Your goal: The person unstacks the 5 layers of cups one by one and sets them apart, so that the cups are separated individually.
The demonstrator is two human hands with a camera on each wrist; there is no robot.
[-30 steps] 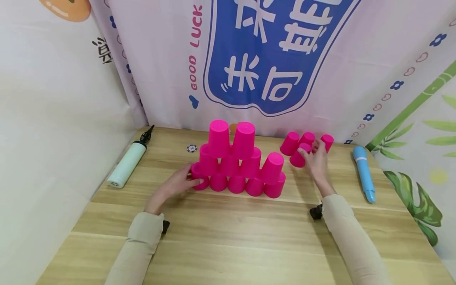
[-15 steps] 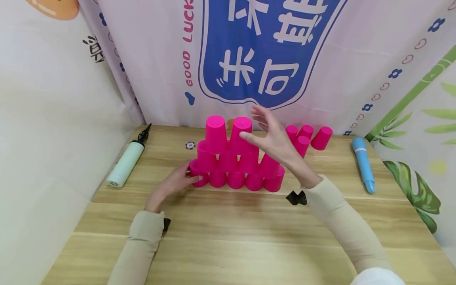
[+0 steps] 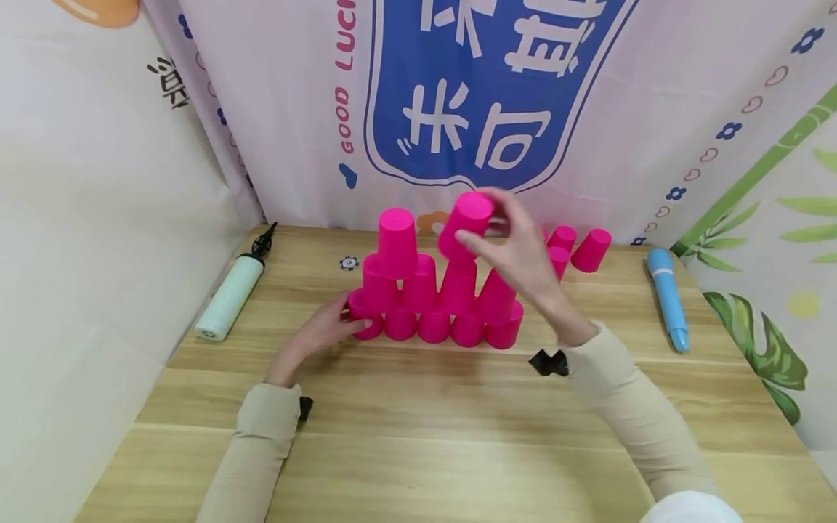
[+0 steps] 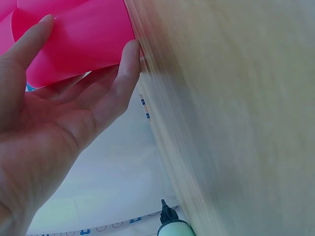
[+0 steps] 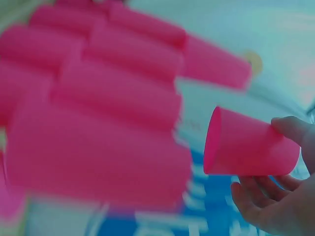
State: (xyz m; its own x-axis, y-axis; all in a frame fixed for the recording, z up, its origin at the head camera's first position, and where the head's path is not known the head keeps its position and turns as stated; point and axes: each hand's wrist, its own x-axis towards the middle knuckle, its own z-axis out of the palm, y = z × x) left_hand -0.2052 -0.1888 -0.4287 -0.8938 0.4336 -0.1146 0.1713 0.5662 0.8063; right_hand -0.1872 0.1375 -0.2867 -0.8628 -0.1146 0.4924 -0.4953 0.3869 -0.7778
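Upside-down pink plastic cups [image 3: 434, 328] form a stepped stack, with several in the bottom row and several in the row above. One cup [image 3: 397, 243] stands alone on top at the left. My right hand [image 3: 523, 254] holds another pink cup [image 3: 466, 218], tilted, above the second row. In the right wrist view, thumb and fingers grip this held cup [image 5: 248, 145] near its closed end, apart from the stack. My left hand [image 3: 323, 328] holds the leftmost bottom cup [image 3: 368, 327]; in the left wrist view that cup [image 4: 88, 39] lies between thumb and fingers.
Several more pink cups [image 3: 591, 250] stand at the back right, partly behind my right hand. A pale green hand pump [image 3: 232, 294] lies at left, a blue pen-shaped object [image 3: 668, 298] at right. A poker chip [image 3: 349, 264] lies behind the stack. A printed curtain [image 3: 314, 145] hangs behind the table.
My right hand has left the cups at the back right, moved left to the stack and lifted the right cup off the top row. The left hand has stayed at the leftmost bottom cup.
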